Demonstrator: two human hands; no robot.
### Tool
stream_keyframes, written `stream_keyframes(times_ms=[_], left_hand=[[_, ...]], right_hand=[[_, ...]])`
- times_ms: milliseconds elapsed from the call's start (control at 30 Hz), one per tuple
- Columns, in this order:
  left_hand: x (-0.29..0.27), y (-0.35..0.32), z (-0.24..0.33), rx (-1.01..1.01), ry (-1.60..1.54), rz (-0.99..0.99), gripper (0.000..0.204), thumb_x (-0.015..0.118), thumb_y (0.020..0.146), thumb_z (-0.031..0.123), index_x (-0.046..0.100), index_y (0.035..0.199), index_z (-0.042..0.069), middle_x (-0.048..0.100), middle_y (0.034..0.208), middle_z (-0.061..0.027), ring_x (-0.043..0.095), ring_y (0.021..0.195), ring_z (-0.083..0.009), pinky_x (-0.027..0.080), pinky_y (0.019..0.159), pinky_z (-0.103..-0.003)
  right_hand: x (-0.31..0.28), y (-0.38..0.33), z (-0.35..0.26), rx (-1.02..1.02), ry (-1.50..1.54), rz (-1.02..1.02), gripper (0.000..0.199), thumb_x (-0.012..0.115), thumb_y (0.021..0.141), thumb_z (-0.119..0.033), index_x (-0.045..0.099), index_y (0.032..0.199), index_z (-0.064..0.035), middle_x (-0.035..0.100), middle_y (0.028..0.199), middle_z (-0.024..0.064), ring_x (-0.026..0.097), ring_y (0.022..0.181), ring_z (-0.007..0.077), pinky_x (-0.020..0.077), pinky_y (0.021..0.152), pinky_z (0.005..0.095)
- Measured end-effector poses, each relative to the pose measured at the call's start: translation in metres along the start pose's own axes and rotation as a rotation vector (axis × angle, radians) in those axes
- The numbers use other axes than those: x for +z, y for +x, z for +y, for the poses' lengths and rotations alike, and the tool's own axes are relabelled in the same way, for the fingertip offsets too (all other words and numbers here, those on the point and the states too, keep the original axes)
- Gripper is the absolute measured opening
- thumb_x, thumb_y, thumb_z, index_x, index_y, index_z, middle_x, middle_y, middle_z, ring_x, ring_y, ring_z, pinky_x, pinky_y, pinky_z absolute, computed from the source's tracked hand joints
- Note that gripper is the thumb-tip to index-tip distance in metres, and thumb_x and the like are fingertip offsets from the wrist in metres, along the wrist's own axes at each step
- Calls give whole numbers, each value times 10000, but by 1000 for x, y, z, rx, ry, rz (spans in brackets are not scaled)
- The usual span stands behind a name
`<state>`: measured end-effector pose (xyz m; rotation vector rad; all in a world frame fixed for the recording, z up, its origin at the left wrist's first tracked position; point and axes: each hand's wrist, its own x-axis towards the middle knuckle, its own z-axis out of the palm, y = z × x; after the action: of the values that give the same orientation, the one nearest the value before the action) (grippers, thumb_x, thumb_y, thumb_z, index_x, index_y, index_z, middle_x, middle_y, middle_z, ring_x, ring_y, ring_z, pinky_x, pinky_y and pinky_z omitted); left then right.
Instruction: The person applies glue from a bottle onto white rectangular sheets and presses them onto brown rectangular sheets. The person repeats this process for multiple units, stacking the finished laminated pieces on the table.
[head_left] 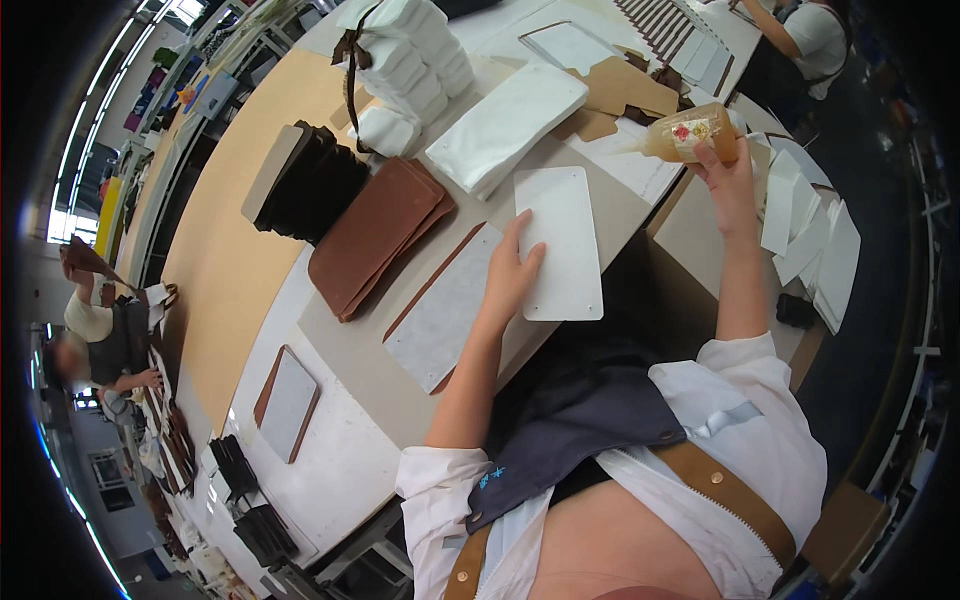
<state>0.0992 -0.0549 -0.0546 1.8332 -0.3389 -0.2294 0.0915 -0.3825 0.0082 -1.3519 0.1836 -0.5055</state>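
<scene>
One apron (600, 415): dark, with blue stitched marks near its left edge, too small to make out.
Left hand (512, 270): thumb and finger apart on the white card (562, 250); whether they grip or only press, I cannot tell.
White card: at the near edge of the surface (350, 405), lower end jutting past it.
Right hand (728, 180): fingers clamped around the bottle (680, 137).
Bottle: amber, lying tilted in the air, nozzle leftward, with red and gold flower-like print.
Grey panels (440, 315): two, brown-edged, left of the card.
Brown sheets (375, 235): stacked beyond the larger panel.
Black stack (310, 185): just beside the brown sheets.
Co-workers (115, 340): one far left, another upper right.
</scene>
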Motion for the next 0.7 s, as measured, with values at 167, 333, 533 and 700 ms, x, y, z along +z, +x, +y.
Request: stream_keyframes(times_ms=[167, 333, 533, 700], left_hand=[[0, -10, 16, -59, 286, 13, 536, 614, 940, 115, 459, 1442, 11, 552, 1387, -246, 571, 1240, -394, 448, 1039, -425], [1, -33, 26, -63, 323, 102, 539, 615, 926, 76, 460, 1438, 15, 608, 1227, -226, 631, 1059, -364, 503, 908, -418], [5, -44, 22, -68, 297, 205, 479, 623, 922, 54, 528, 1392, 42, 620, 1054, -174, 602, 787, -274, 509, 772, -376], [4, -44, 14, -79, 299, 227, 371, 631, 927, 71, 618, 1297, 45, 626, 973, -132, 564, 709, -238, 496, 727, -357]], right_hand=[[18, -7, -7, -35, -85, -39, 642, 827, 847, -290, 469, 1331, -67, 579, 1263, 67, 623, 1128, 178, 568, 937, 333], [8, 13, 15, -35, -207, -63, 647, 824, 848, -325, 474, 1328, -70, 597, 1213, 66, 626, 1101, 160, 580, 895, 315], [14, 24, 26, 13, -191, -65, 616, 810, 863, -338, 485, 1302, -52, 594, 1206, 76, 635, 1079, 161, 583, 888, 315], [19, 29, 29, 61, -122, -67, 587, 800, 874, -331, 487, 1291, -60, 596, 1201, 76, 645, 1087, 173, 588, 884, 327]])
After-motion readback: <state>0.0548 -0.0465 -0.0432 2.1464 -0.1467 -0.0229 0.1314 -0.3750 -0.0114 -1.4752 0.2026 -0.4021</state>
